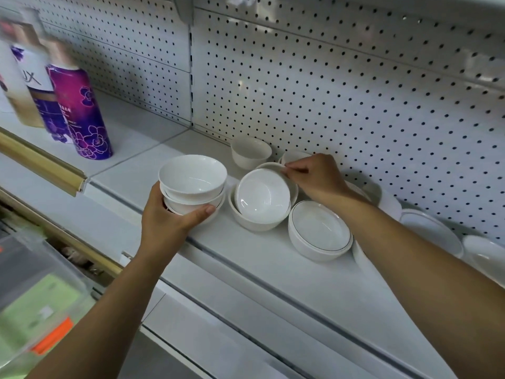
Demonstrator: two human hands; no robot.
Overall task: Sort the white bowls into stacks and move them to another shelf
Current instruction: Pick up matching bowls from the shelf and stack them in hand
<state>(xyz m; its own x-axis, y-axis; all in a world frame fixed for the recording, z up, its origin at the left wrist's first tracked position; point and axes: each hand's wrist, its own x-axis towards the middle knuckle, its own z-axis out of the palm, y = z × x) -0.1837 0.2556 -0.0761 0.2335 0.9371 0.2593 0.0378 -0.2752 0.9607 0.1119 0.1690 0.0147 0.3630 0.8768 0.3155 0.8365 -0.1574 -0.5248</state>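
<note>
**Shelf** (246, 269): white, backed by a pegboard (355, 91). All positions below are taken from one landmark, the tilted bowl (262, 195).

**Tilted bowl:** white, lying at a slant inside a wider bowl (251, 222) that stands on the shelf. Its opening faces the camera.

**Right hand** (317, 176): at the far rim of the tilted bowl. The fingers (296, 166) are curled and pinch that rim against the thumb.

**Left of the tilted bowl:** a stack (192, 179) of white bowls, upright and apart from it. It looks like three bowls, but the lower rims are partly covered.

**Left hand** (166, 217): grips the stack low down from the near side. The thumb lies along its front, and the other fingers are hidden behind it. Whether the stack's base touches the shelf cannot be told.

**Right of the tilted bowl, nearer the camera:** banded bowls (319, 231) that are shallow and nested, with a thin dark line at the rim. They sit just beside the wider bowl.

**Behind the tilted bowl:** a deep bowl (250, 153), upright, near the pegboard. A small bowl (293, 155) sits beside it, mostly hidden by the right hand.

**Far right of the tilted bowl:** more white bowls (431, 233) beyond the right forearm, partly covered by it.

**Far left of the tilted bowl:** purple bottles (82, 105), upright and blurred.
</note>
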